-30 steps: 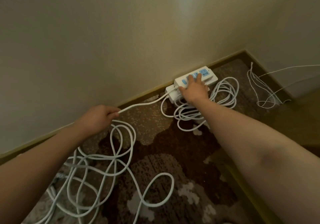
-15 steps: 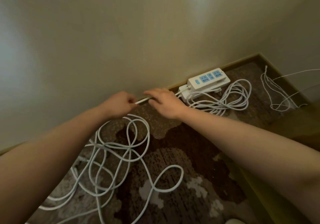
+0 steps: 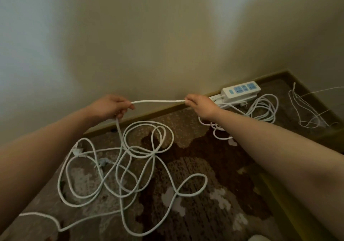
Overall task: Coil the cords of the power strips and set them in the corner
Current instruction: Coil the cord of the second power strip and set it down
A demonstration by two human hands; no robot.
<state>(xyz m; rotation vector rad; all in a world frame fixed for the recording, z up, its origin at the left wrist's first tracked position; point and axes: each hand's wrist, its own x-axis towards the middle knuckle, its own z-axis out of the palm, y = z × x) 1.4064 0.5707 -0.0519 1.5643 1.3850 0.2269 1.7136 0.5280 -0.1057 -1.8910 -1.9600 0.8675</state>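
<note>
A white power strip (image 3: 240, 90) with blue sockets lies stacked on a second strip (image 3: 216, 99) against the baseboard near the corner. Beside them rests a coiled white cord (image 3: 264, 108). A long loose white cord (image 3: 141, 158) sprawls in tangled loops over the carpet. My left hand (image 3: 109, 106) and my right hand (image 3: 200, 105) each pinch this cord and hold a short stretch (image 3: 158, 101) of it level between them, above the floor. From my left hand the cord drops into the tangle. Two plugs (image 3: 101, 163) lie among the loops at left.
A thin white wire (image 3: 307, 110) lies bunched on the floor at the right wall. The brown patterned carpet (image 3: 204, 203) meets a dark baseboard (image 3: 149, 114) under a plain beige wall. Something pale (image 3: 258, 238) shows at the bottom edge.
My right hand left the power strip, came left to the cord and took hold of it. Both hands have since risen and spread apart, stretching the cord between them.
</note>
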